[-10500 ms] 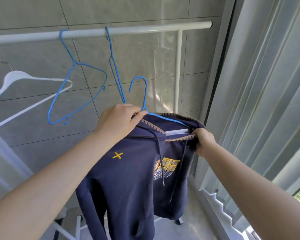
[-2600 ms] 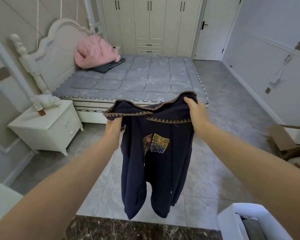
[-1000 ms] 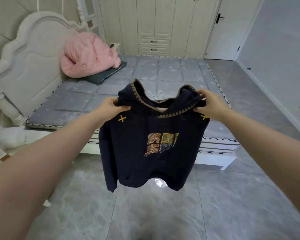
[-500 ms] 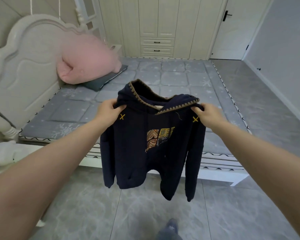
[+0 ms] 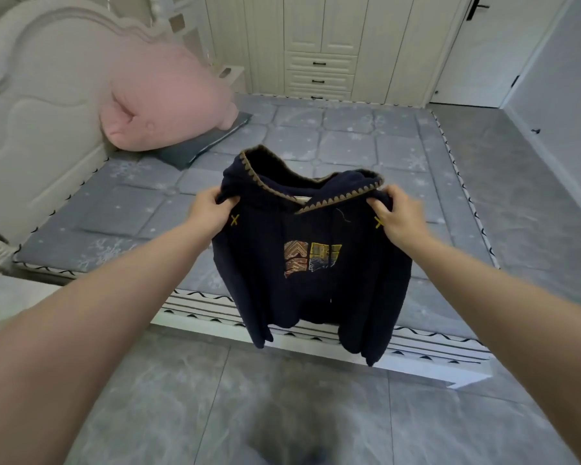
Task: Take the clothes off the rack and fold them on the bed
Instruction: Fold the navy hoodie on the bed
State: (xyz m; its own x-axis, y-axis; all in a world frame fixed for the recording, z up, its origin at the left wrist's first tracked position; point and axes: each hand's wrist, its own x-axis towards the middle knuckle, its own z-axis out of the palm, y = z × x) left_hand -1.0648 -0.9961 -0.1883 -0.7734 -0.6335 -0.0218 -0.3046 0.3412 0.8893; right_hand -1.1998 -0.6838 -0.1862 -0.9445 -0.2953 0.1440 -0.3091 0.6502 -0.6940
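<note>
Grey floor tiles run up to the bed (image 5: 349, 129), whose quilted mattress carries a pink cushion (image 5: 161, 105) at its headboard end. Left hand (image 5: 212, 209) and right hand (image 5: 398, 216) each pinch a shoulder of the navy hoodie (image 5: 312, 283), which hangs spread in the air over the bed's near edge. Judging by this, the hoodie is off the rack but neither laid down nor folded yet.

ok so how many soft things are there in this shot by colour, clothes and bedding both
navy: 1, the hoodie, gripped at the shoulders by the left hand and right hand
pink: 1, the bundle at the headboard
dark grey: 1, the pillow under the bundle
total: 3
</note>
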